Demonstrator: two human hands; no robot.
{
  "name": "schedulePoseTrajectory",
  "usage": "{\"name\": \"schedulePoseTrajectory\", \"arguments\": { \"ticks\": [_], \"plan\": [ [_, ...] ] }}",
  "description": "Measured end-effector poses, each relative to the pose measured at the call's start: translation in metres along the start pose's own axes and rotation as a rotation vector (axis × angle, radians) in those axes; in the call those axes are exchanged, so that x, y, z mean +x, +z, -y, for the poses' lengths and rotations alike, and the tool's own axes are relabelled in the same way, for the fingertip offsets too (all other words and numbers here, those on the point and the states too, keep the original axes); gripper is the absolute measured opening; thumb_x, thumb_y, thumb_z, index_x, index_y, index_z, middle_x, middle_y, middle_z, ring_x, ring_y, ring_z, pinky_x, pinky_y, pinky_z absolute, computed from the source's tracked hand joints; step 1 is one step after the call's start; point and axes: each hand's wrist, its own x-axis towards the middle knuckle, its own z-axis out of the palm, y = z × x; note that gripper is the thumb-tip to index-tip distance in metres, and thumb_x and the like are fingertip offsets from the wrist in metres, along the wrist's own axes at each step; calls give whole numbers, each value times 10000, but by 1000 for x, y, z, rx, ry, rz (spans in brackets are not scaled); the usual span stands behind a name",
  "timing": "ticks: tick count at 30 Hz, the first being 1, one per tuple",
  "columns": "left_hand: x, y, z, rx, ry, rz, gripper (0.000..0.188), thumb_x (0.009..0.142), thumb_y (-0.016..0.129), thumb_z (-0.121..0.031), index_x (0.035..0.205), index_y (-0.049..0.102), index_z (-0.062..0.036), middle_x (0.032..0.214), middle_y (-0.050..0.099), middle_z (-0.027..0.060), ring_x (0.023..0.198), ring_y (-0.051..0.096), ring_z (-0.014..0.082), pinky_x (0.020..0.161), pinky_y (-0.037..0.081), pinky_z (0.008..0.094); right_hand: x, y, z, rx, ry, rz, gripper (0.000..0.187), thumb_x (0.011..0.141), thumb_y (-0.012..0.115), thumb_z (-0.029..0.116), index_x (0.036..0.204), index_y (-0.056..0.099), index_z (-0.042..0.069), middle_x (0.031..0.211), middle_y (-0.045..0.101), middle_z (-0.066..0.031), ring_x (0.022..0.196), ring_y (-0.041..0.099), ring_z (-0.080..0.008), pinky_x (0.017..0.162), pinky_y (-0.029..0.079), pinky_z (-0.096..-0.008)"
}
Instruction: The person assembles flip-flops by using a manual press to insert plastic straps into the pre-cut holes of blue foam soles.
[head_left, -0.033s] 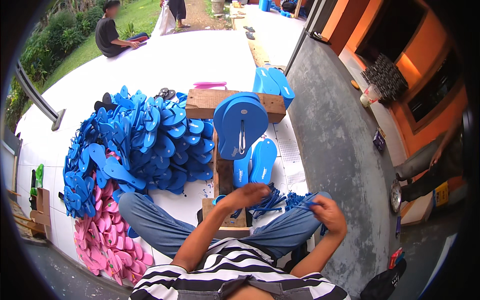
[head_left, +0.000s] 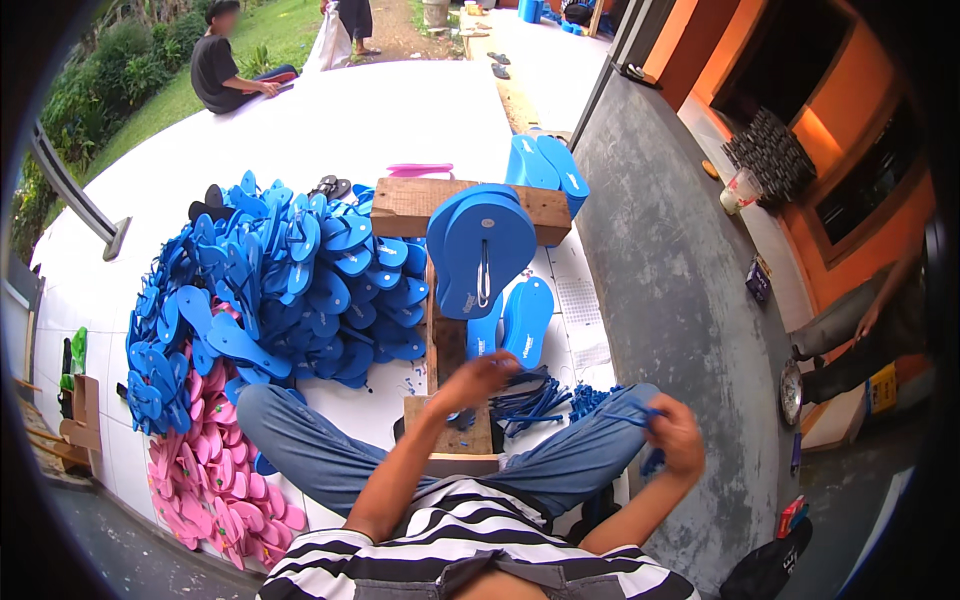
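Note:
My right hand [head_left: 678, 436] is closed round a blue sandal strap [head_left: 630, 410] above my right knee. My left hand [head_left: 480, 376] hovers over the wooden bench near its lower end. Motion smears its fingers, so whether it holds anything is unclear. In front of it, a stack of blue sandal soles [head_left: 478, 240] rests against a wooden crosspiece [head_left: 405, 205], with a metal loop tool [head_left: 485, 275] at its slot. More blue soles [head_left: 527, 322] lie just beyond the left hand. Loose blue straps [head_left: 530, 402] are heaped between my hands.
To the left rises a big pile of blue sandals [head_left: 290, 270], with pink sandals [head_left: 215, 450] nearer me. Blue soles [head_left: 548, 165] lean behind the crosspiece. A person [head_left: 225, 70] sits at the far left edge of the tiled floor. Another person's leg [head_left: 845, 320] is at the right.
My right hand has moved slightly right with the blue strap, which now shows longer. The left hand has shifted a little up and left, towards the soles.

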Motion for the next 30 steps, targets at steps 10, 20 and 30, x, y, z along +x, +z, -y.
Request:
{"name": "schedulePoseTrajectory", "arguments": {
  "ticks": [10, 20, 30],
  "plan": [
    [37, 49, 77, 439, 155, 154, 291, 991, 540, -247, 1160, 582, -14, 878, 649, 125, 836, 634, 185, 762, 497, 311, 56, 63, -9, 279, -14, -10, 235, 1029, 481, 308, 1097, 469, 83, 746, 525, -24, 578, 457, -62, 501, 353, -179],
    [-8, 21, -10, -323, 26, -122, 397, 1051, 407, -331, 1259, 542, -22, 1143, 629, 86, 990, 607, 138, 905, 469, 281, 97, 150, -79, 458, 112, 53, 306, 1050, 424, 297, 1175, 554, 50, 1001, 659, -70, 890, 671, -156, 771, 564, -302],
    [-46, -12, -47, -215, 209, -569, 203, 1035, 487, -266, 1031, 565, -79, 717, 519, -27, 561, 462, 41, 466, 361, 183, 99, 152, -76, 436, 18, -136, 262, 1017, 506, 240, 1094, 615, 14, 926, 634, -74, 854, 669, -169, 731, 569, -292]
  ]
}}
